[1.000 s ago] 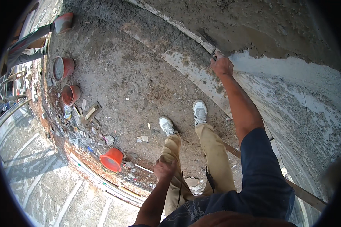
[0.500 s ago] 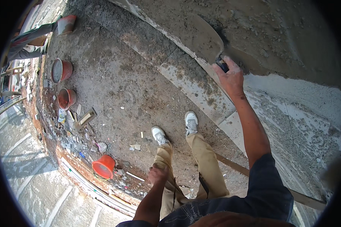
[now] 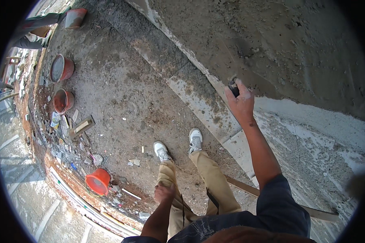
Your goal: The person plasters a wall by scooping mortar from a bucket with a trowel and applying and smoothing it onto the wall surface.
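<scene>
My right hand (image 3: 242,104) grips the black handle of a trowel (image 3: 232,88) against the wall at the upper right. The trowel's blade is hard to make out against the grey mortar, with a dark patch of shadow beside it. Wet-looking grey mortar (image 3: 280,48) coats the upper part of this wall, rough in places and smoother in others. Below its edge runs a pale, uncoated band (image 3: 312,109). My left hand (image 3: 165,192) lies low by my trouser knee, its fingers curled in; whatever is inside them, if anything, is hidden.
Along the left stand red buckets, one with grey contents (image 3: 62,68), another (image 3: 63,101) below it and one tipped (image 3: 98,182) near the rubble. A wooden float (image 3: 81,126) lies among debris. A wooden strip (image 3: 241,185) passes behind my legs. Someone's legs (image 3: 38,32) show far left.
My right hand has moved down and slightly left with the trowel, whose broad blade face no longer shows clearly. The view has shifted a little. My left hand stays by the knee.
</scene>
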`<state>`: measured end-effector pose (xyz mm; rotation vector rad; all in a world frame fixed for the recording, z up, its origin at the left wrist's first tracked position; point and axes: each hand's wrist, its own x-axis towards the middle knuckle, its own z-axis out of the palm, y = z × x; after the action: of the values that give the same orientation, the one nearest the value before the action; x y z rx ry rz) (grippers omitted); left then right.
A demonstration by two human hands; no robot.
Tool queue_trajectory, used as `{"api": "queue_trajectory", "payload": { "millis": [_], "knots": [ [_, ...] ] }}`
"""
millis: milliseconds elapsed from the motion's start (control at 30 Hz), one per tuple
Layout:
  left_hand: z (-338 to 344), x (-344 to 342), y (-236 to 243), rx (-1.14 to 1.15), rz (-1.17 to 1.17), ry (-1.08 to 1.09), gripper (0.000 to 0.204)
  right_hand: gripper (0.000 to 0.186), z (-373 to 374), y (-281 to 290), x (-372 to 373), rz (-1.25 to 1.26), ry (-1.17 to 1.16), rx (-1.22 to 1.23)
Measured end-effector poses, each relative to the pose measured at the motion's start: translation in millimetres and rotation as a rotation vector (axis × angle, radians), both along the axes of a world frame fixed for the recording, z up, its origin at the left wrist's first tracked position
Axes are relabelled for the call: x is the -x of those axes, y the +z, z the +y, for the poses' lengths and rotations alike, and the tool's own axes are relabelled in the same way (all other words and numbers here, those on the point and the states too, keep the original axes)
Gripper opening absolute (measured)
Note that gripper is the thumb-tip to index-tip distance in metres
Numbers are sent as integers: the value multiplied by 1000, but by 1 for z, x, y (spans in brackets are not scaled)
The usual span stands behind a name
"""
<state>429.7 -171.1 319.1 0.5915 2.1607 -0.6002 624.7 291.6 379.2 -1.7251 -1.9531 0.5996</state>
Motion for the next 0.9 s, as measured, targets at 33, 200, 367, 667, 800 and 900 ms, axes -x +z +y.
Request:
{"api": "queue_trajectory", "payload": {
  "millis": [33,200,367,667,800,900],
  "knots": [
    [2,3,0,25,-4,1,82,39,16,-12,13,-43,27,-2],
    [16,13,0,54,-36,-3,81,47,72,-37,54,9,-115,-90],
    [31,16,0,95,-38,-22,76,45,76,24,39,169,-114,-195],
    [30,16,6,42,-39,-21,75,42,-4,8,-9,158,-162,-103],
    [29,17,4,-26,-18,-53,74,41,-4,-45,-17,-83,-143,66],
    [29,19,3,-61,-2,-104,73,42,-6,-60,-37,-167,-196,105]
  ]
}}
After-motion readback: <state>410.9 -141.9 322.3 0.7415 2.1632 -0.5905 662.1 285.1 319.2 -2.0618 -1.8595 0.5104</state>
